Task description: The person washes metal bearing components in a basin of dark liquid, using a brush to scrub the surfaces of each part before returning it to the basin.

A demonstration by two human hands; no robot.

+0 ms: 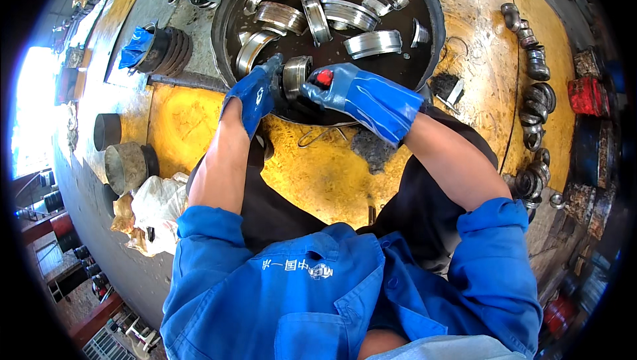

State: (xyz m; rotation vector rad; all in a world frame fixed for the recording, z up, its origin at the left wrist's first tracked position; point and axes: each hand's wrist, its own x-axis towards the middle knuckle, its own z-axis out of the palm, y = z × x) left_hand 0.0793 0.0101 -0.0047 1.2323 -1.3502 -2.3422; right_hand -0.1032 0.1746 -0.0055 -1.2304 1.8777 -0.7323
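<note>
Wet metal ring point(296, 76) held between your gloved hands, above the near edge of the basin point(221, 35).
It looks stiff, fairly heavy for its size and probably slick from the dark liquid point(413, 68) beyond your hands, so take it by its opposite rims, gloves well spread over the edges. Your left hand point(257, 91) is partly closed, grasping the ring's left side; your right hand point(332, 86) is curled against its right edge, a small red piece point(324, 78) showing at the fingers, though I cannot tell whether it grips the ring. More rings point(373, 44) lie past your hands.
</note>
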